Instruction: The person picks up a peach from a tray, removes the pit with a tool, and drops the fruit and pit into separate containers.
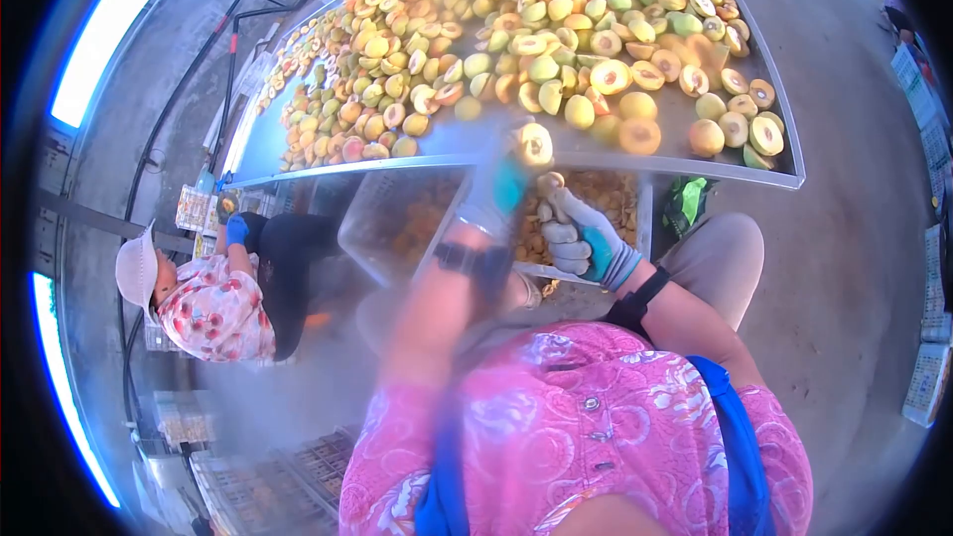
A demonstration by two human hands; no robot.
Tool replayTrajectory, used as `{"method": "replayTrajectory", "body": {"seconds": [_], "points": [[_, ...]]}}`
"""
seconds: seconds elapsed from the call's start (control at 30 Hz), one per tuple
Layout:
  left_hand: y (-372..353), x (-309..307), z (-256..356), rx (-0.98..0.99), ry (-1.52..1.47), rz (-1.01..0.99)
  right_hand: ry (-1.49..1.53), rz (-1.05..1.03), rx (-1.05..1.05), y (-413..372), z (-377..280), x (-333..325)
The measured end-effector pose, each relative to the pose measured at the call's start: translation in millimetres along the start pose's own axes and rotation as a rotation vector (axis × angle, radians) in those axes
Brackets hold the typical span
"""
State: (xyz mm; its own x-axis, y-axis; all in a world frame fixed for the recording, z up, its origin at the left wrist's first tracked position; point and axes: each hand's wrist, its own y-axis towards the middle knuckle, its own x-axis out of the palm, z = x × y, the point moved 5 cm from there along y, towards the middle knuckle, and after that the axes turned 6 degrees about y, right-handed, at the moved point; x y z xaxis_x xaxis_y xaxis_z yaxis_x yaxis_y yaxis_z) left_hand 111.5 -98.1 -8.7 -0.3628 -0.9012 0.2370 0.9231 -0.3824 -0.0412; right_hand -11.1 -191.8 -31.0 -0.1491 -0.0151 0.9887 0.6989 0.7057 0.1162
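- The left hand (496,194) wears a blue-green glove and is all blurry. I cannot tell how far its fingers are open, or if they hold anything.
- One fruit half (536,144) sits at the near edge of the counter (635,167). It is just past the left fingers, a little far and right of them. It may be touching them, but the blur hides that.
- The fruit half is round, so it has no long side. Its pale cut face looks up at the camera.
- The right hand (586,238) has a grey and blue-green glove. Its fingers are curled tight around a small brown piece (549,182) (maybe a fruit stone, it is too small to be sure).
- The left hand is closer to the fruit half. The right hand is lower and nearer to the person's body, just beside the left one.
- A dark watch (475,258) is on the left wrist.
- The counter is a big shiny metal sheet, and lots of cut fruits (516,40) lie on it, yellow, green and orange.
- Under the near edge is a crate (620,201) with brownish bits in it. A green bag (690,201) is to its right.
- The floor (844,268) is grey and bare.
- Another person sits on the left, with one blue glove (236,230) up by the counter.
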Motion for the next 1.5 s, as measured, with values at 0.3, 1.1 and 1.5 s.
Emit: {"method": "replayTrajectory", "body": {"seconds": [0.3, 1.1, 1.5], "points": [[-41.9, -16.1, -15.0, 0.063, -0.386, 0.063, -0.464, 0.501, -0.098, -0.1, 3.0, -3.2], [-72.5, -19.4, -34.2, -0.237, -0.275, 0.268, -1.403, 0.549, -0.326, 3.7, -15.4, -11.2], [-73.2, -21.3, -50.8, -0.302, -0.356, 0.165, -1.66, 0.434, -0.387, 2.5, -14.4, -0.8]]}}
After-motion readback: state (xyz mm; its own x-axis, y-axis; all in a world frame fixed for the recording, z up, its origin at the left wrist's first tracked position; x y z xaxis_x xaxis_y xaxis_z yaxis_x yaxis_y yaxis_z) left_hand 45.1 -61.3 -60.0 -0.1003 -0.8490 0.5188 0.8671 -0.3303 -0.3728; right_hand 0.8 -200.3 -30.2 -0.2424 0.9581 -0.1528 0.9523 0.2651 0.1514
